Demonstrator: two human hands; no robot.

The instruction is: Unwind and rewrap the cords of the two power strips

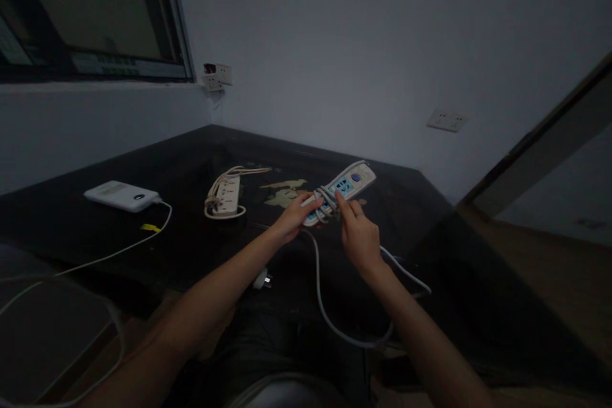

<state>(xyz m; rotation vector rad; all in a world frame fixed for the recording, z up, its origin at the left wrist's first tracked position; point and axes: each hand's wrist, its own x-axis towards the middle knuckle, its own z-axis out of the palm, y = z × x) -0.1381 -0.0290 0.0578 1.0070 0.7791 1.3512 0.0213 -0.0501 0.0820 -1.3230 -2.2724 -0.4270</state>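
- the dark table (157,169) has a far edge along the wall (310,44), a slanting edge at the right, and a near edge by the person's lap.
- dark tabletop stretches from the right hand (361,239) toward the right edge; at the left, a strip of it lies between the white box (122,196) and the second power strip (228,196).
- the nearer side is tighter: a loop of the pale cord (319,293) hangs down at the near edge, and a plug (262,279) sits near the left forearm, prongs toward the right.
- the wrapped power strip (362,175) is held between both hands above the table, tilted, its far end up to the right.
- the left hand (289,215) grasps its near left end, thumb across the top.
- the right hand is closed on the cord where it wraps the strip's middle; the hidden fingertips cannot be made out.
- the second power strip, cord around it, lies left of the hands, well apart.
- farther left is the white box, a thin cable (115,255) joined to its right end and a yellow tag (151,227) nearby.
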